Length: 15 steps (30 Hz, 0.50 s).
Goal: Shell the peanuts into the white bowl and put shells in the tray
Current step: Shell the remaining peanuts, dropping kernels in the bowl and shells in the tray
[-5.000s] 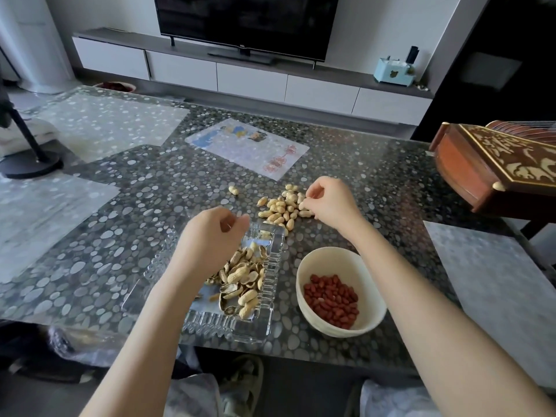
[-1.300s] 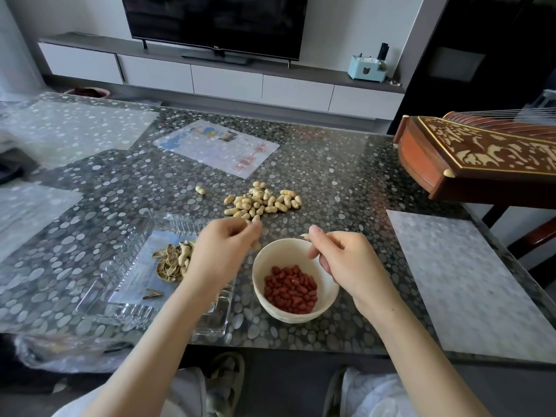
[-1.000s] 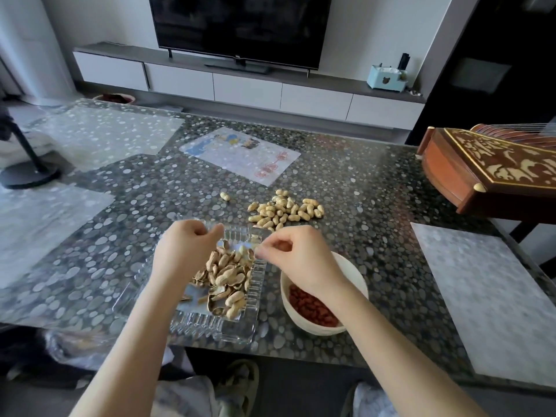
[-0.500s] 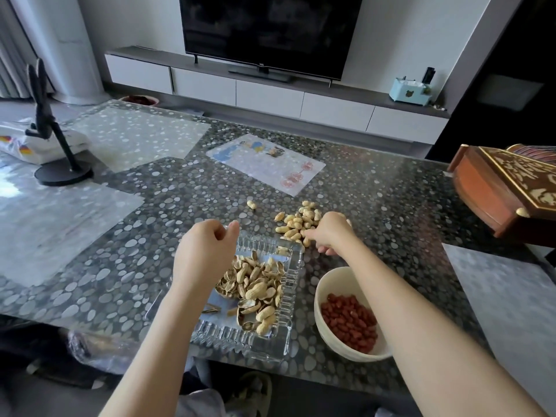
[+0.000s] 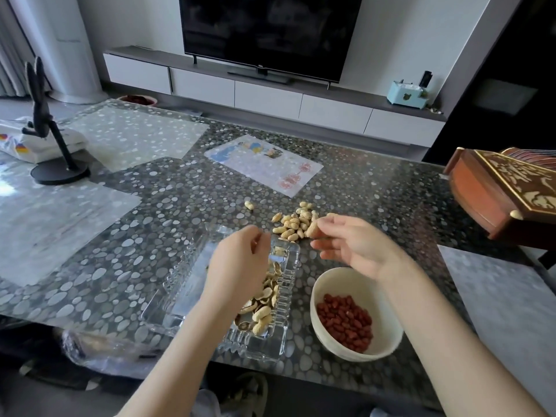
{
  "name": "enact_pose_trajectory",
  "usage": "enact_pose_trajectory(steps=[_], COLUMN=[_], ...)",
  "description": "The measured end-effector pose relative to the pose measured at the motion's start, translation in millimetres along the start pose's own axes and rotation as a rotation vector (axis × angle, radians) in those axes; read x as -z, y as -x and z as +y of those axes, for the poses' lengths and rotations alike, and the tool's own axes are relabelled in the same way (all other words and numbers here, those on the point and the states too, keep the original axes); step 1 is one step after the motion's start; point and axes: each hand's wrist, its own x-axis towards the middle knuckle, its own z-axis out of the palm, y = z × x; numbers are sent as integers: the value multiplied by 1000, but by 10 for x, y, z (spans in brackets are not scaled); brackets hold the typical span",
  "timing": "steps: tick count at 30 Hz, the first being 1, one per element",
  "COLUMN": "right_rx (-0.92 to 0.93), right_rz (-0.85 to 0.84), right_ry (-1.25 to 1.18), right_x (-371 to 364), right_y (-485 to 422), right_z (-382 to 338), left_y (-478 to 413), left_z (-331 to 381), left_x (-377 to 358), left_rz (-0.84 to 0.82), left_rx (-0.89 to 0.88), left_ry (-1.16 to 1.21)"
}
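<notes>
A pile of unshelled peanuts lies on the pebble-patterned table, with one stray peanut to its left. My right hand hovers just right of the pile and pinches one peanut between thumb and fingertips. My left hand hangs over the clear glass tray, fingers curled; I cannot tell whether it holds anything. Empty shells lie in the tray, partly hidden by the left hand. The white bowl with red kernels stands right of the tray.
A carved wooden instrument juts over the table's right edge. A printed sheet lies beyond the peanuts. A black stand and a folded bag sit at far left. A crumpled plastic bag lies near the front edge.
My right hand has lifted from the pile with one peanut pinched and drawn back toward me. My left hand stays over the tray.
</notes>
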Motion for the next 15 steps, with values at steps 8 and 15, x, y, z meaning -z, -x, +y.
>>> enact_pose_trajectory(steps=[8, 15], right_rx=[157, 351], right_rz=[30, 114], right_ry=[-97, 80], right_x=[-44, 43], right_y=[870, 994], right_z=[205, 363], left_y=[330, 412], left_z=[346, 459], left_x=[-206, -327], left_rz=[-525, -647], left_rx=[163, 274], left_ry=[805, 1027])
